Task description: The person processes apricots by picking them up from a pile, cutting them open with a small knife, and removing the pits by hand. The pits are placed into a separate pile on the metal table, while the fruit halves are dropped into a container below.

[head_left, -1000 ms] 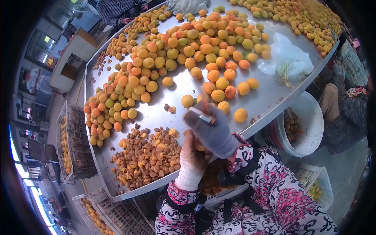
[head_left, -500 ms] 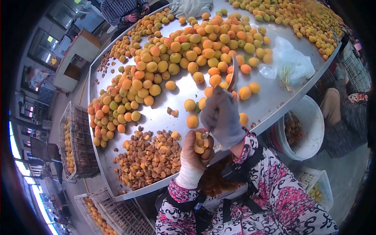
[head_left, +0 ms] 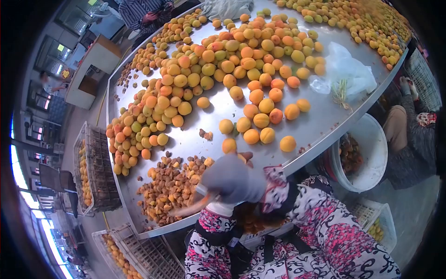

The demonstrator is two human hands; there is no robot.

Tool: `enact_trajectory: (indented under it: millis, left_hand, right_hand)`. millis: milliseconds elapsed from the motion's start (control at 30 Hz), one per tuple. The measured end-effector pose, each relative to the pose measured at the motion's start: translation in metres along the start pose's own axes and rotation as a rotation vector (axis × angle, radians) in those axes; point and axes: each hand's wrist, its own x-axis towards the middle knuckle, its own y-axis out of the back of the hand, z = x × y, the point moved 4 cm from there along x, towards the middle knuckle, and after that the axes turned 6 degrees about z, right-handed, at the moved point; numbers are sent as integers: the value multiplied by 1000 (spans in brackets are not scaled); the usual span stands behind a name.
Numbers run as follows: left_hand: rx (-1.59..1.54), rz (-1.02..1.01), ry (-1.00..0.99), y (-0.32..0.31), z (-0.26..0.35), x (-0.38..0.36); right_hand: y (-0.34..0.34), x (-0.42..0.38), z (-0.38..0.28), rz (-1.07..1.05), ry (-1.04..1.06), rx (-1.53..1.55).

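My right hand (head_left: 227,179), in a grey glove, is closed around a knife, whose blurred blade (head_left: 191,208) points down-left over a pile of brown apricot stones and yellow scraps (head_left: 169,188). Behind the glove, my left hand (head_left: 245,157) is mostly hidden. Only its curled fingertips and wrapped wrist show, and anything in its grasp is out of sight. Several loose whole apricots (head_left: 267,135) lie just beyond both hands. Farther up the metal table (head_left: 204,122) spreads a large heap of apricots (head_left: 186,79).
A clear plastic bag (head_left: 348,69) with green stems lies at the right. Beside the table edge stands a white bucket (head_left: 371,162) with fruit scraps inside. Crates (head_left: 100,172) flank the left side. One person (head_left: 141,16) is at the far edge, another (head_left: 404,144) at the right.
My right hand has swung down and left across my left hand, and the blade has turned from upright to down-left. The apricot half seen in my left hand is now hidden.
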Motion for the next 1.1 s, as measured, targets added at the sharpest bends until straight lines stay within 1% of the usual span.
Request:
enact_trajectory:
  millis: [33, 67, 100, 133, 200, 233, 300, 367, 400, 433, 500, 533, 567, 633, 667, 700, 767, 800, 833, 933, 1000, 1033, 1100]
  left_hand:
    - [-296, -18, 187, 7, 2, -4]
    - [-588, -36, 377, 11, 2, -7]
    - [-581, -41, 375, 19, 2, -4]
    - [-604, 48, 412, 29, 0, -1]
    - [-651, 233, 480, 44, -2, 7]
    - [-725, 307, 683, 47, 24, 12]
    - [-591, 356, 699, 54, 12, 12]
    - [-221, 280, 575, 59, -7, 9]
    - [-190, 315, 490, 58, -10, 10]
    - [-184, 315, 484, 56, -15, 12]
    - [298, 189, 416, 54, -13, 23]
    - [546, 104, 336, 49, -2, 33]
    - [551, 104, 332, 43, 1, 41]
    - [854, -148, 499, 27, -3, 52]
    - [869, -184, 573, 23, -1, 56]
    - [876, -182, 567, 20, -3, 59]
    - [937, -199, 631, 18, -12, 62]
    - [947, -206, 653, 17, -11, 63]
    - [954, -201, 647, 17, -10, 63]
    - [1006, -229, 615, 16, -5, 60]
    - [875, -184, 597, 21, -3, 52]
    - [876, -190, 596, 23, -4, 48]
    - [819, -197, 554, 25, -4, 45]
  right_hand:
    - [-3, 9, -13, -247, 28, 40]
    - [-1, 10, -9, -179, 8, 35]
    - [2, 14, -8, -114, -8, 33]
    - [7, 16, -8, -110, -6, 35]
    - [30, 19, -4, 38, -124, 132]
    - [31, 12, 10, 125, -284, 247]
    - [45, 6, 34, 320, -394, 292]
    - [60, -1, 52, 474, -457, 309]
    - [69, -1, 50, 497, -545, 382]
    - [76, -1, 50, 501, -539, 386]
    - [88, -4, 51, 544, -536, 335]
    - [90, -5, 54, 541, -538, 357]
    - [92, -7, 55, 545, -535, 359]
    - [97, -10, 52, 564, -478, 262]
    - [100, -11, 50, 570, -473, 264]
    - [102, -12, 47, 558, -488, 264]
    - [105, -13, 43, 550, -495, 269]
    - [106, -14, 43, 589, -520, 362]
    - [106, -15, 43, 626, -545, 455]
    - [115, -20, 51, 590, -535, 390]
    - [120, -22, 54, 615, -518, 341]
    - [122, -23, 54, 631, -506, 295]
    - [124, -23, 52, 632, -518, 327]
